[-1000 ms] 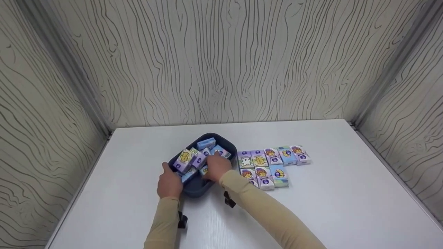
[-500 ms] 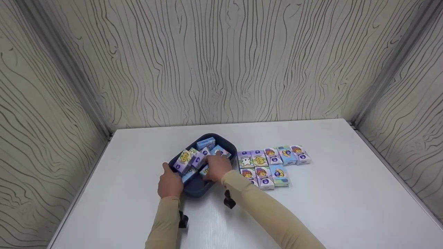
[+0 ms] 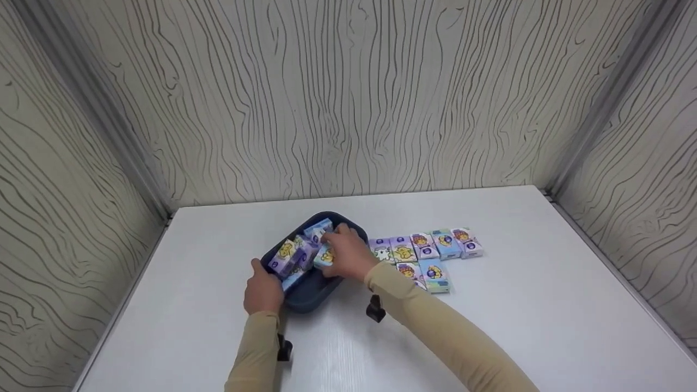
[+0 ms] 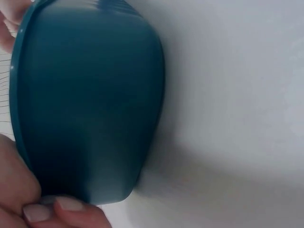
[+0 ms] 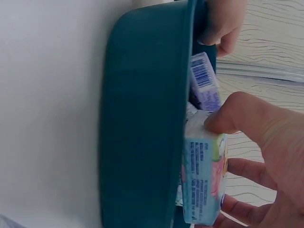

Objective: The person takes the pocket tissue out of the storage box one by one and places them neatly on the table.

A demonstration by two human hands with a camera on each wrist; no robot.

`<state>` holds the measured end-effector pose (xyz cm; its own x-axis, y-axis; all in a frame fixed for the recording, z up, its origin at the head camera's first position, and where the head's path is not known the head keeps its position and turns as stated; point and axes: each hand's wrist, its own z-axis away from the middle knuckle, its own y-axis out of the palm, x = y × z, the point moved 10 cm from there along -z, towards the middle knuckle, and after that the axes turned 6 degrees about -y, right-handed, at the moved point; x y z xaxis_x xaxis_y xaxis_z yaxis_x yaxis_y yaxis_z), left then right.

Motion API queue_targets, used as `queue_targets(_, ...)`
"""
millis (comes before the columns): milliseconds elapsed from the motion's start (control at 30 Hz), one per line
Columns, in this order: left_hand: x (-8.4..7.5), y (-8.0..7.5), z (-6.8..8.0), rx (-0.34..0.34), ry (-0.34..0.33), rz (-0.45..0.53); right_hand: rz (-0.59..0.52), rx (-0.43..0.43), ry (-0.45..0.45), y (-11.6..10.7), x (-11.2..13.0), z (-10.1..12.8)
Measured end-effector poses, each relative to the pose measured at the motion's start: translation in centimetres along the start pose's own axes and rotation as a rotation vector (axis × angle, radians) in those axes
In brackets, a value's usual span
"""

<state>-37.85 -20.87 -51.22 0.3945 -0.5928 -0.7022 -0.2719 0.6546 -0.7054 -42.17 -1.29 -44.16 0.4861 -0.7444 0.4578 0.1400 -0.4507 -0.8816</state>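
My left hand grips the near left wall of a dark blue-green plastic tub; in the left wrist view its thumb and fingers close over the rim. Between the thumb and fingers of my right hand is a light blue cartoon-printed pocket tissue pack, held at the tub's rim level. Other packs lie jumbled inside the tub, among them a purple one near my left hand and a blue one toward the far end. The right hand covers part of the tub's far right side.
To the right of the tub, several tissue packs lie flat in two rows, side by side; a far-row pack marks the right end and a blue pack ends the near row. My right forearm overlaps the near row. Wood-patterned panels enclose the white table.
My right hand has picked a light blue tissue pack up from among the others in the tub and raised it. The packs left inside have shifted slightly. My left hand keeps its grip.
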Motion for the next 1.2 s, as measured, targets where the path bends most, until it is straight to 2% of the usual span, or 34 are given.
queue_targets(233,-0.2,0.2,0.0,0.006,-0.004,-0.005,-0.001,-0.029,-0.077,-2.1,0.5,2.0)
queue_targets(367,-0.2,0.3,0.1,0.023,-0.009,-0.002,0.006,-0.035,-0.095,-3.0,0.0,3.4)
queue_targets(567,0.1,-0.1,0.1,0.004,-0.006,0.003,0.046,-0.017,-0.127,-3.4,-1.2,5.5)
queue_targets(900,0.1,-0.3,0.2,0.005,-0.002,0.005,0.037,0.039,-0.043,-4.2,-6.6,8.6)
queue_targets(1200,0.1,0.0,0.0,0.023,-0.003,-0.008,0.07,0.081,0.034,-6.4,-12.6,11.6)
